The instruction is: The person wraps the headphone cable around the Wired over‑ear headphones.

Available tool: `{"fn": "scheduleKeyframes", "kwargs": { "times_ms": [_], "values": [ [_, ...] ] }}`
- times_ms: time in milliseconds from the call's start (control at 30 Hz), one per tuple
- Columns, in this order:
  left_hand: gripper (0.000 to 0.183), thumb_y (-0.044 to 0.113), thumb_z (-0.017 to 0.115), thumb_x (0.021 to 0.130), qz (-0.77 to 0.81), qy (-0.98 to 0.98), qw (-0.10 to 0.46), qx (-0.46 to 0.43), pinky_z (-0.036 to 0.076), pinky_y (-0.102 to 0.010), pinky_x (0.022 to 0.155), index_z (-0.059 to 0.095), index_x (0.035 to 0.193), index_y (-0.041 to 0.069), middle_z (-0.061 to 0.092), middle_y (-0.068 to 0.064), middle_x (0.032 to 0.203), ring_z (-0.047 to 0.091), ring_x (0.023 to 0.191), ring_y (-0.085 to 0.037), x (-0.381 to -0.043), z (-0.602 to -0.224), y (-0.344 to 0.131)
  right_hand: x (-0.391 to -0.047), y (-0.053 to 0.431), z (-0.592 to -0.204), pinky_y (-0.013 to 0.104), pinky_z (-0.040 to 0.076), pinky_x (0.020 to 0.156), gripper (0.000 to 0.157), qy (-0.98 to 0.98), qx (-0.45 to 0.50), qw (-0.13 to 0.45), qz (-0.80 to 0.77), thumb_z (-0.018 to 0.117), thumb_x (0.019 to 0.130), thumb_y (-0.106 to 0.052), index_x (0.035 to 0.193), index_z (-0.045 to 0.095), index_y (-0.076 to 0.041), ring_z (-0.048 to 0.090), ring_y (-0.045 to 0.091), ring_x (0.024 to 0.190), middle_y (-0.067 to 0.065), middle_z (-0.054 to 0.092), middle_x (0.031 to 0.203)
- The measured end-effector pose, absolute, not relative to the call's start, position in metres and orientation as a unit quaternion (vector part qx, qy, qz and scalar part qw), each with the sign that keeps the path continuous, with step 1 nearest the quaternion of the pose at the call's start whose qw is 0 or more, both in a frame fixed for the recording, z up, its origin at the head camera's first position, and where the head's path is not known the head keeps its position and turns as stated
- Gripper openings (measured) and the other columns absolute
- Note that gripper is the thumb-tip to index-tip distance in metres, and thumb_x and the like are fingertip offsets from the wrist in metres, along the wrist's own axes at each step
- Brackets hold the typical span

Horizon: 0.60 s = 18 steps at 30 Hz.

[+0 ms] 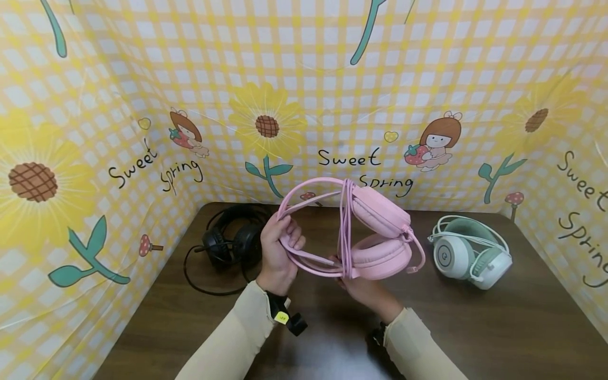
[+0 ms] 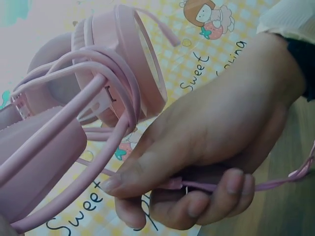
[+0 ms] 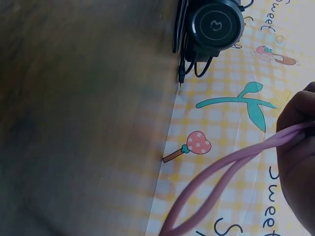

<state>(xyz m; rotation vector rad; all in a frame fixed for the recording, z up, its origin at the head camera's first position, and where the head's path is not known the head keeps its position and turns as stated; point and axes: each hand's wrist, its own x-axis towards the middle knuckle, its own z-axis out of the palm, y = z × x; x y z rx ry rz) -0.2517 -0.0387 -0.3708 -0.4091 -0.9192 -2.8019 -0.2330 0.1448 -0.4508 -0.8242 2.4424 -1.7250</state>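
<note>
A pair of pink headphones (image 1: 380, 211) is held up above the table, its cable (image 1: 346, 227) wound several times across the headband beside the ear cups. My left hand (image 1: 279, 256) grips the headband at its left end. Below the wound cable is my right hand (image 1: 363, 293), its fingers mostly hidden in the head view. The left wrist view shows the right hand (image 2: 211, 132) with curled fingers and thumb around a thin pink cable (image 2: 202, 186), next to an ear cup (image 2: 130, 59). Pink strands (image 3: 221, 167) run from a partly visible hand (image 3: 298, 162) in the right wrist view.
Black headphones (image 1: 233, 237) with a loose cable lie at the back left of the dark wooden table (image 1: 323, 338). White and green headphones (image 1: 470, 253) lie at the right, a cable around them. A yellow checked cloth (image 1: 309, 68) with printed flowers covers the walls behind and beside.
</note>
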Motion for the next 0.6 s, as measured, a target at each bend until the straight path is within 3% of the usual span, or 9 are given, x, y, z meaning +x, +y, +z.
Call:
{"fn": "scheduleKeyframes", "kwargs": {
  "times_ms": [133,367,600],
  "values": [
    [0.008,0.002,0.046,0.092,-0.935,-0.317,0.102,-0.124,0.030,-0.016,0.041,0.051,0.098,0.003,0.033,0.000,0.068,0.031,0.047,-0.006,-0.255,-0.370,-0.040,-0.235,0.139,-0.452,0.020,0.041,0.057,0.025,0.777,-0.216,0.038,-0.590,0.041,0.104,-0.005,0.118,0.052,0.012,0.047,0.008,0.063,0.003,0.053,0.078],
    [0.008,0.002,0.049,0.092,-0.926,-0.332,0.135,-0.119,0.030,-0.017,0.041,0.053,0.100,0.002,0.034,0.000,0.064,0.032,0.045,-0.007,-0.258,-0.370,-0.043,-0.234,0.134,-0.449,0.023,0.039,0.054,0.015,0.792,-0.200,0.046,-0.575,0.045,0.103,-0.011,0.102,0.054,0.002,0.046,0.011,0.059,0.001,0.052,0.075],
    [0.006,0.002,0.051,0.092,-0.920,-0.337,0.155,-0.129,0.030,-0.017,0.040,0.054,0.097,0.002,0.034,0.000,0.061,0.032,0.046,-0.008,-0.258,-0.369,-0.043,-0.220,0.130,-0.420,0.025,0.038,0.052,0.026,0.797,-0.225,0.049,-0.559,0.041,0.104,-0.009,0.082,0.052,0.000,0.042,0.009,0.054,0.001,0.046,0.066]
  ]
}}
